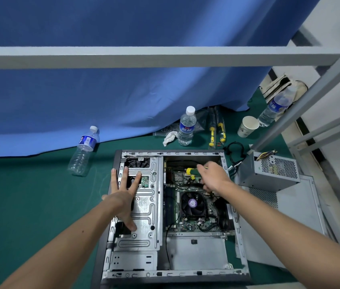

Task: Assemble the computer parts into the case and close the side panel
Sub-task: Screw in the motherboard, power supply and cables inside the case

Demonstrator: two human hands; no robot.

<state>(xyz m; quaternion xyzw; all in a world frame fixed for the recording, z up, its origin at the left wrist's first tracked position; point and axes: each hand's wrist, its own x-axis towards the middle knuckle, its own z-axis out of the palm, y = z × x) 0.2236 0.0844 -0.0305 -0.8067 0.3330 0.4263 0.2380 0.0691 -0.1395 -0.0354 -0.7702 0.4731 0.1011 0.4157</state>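
Left hand [123,197] splayed wide on the open grey steel computer case [135,207] mid-bench, right hand [210,174] grips a yellow-and-green-handled screwdriver [192,171] over its motherboard [194,205].

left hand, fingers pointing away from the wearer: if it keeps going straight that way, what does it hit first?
Likely the case's far wall. The left hand lies spread on the drive cage, fingers towards that wall, over a black fan opening. Beyond the wall lies bare green mat. Depth is unclear.
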